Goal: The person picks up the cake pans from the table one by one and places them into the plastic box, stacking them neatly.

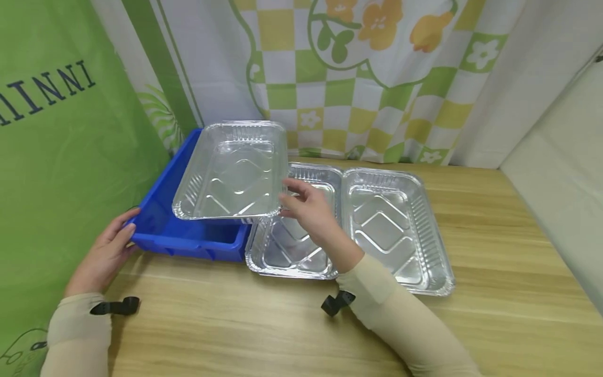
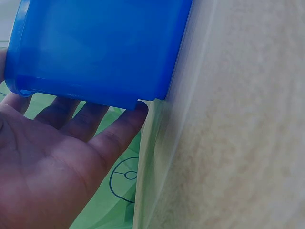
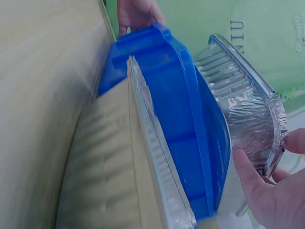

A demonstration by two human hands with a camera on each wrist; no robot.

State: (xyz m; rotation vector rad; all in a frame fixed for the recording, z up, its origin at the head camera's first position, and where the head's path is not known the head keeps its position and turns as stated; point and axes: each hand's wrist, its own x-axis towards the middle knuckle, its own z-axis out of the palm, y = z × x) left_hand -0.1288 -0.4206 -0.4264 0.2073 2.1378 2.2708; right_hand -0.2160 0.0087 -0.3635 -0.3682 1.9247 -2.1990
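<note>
My right hand (image 1: 313,212) pinches the right edge of a foil pan (image 1: 242,175), which it holds up over the blue plastic bin (image 1: 188,248). In the right wrist view, the thumb and fingers grip the rim of this pan (image 3: 243,105) above the bin's side. At the bin's near left corner, my left hand (image 1: 105,251) holds the rim between thumb and fingers. The left wrist view shows those fingers (image 2: 119,133) against the outside of the bin (image 2: 109,57). The held pan hides much of the bin's inside.
Two more foil pans stand side by side on the wooden table (image 1: 226,324): a middle one (image 1: 294,246) touching or close to the bin, and a right one (image 1: 386,225). A green cloth (image 1: 56,157) hangs at the left, and a patterned curtain (image 1: 348,94) hangs behind.
</note>
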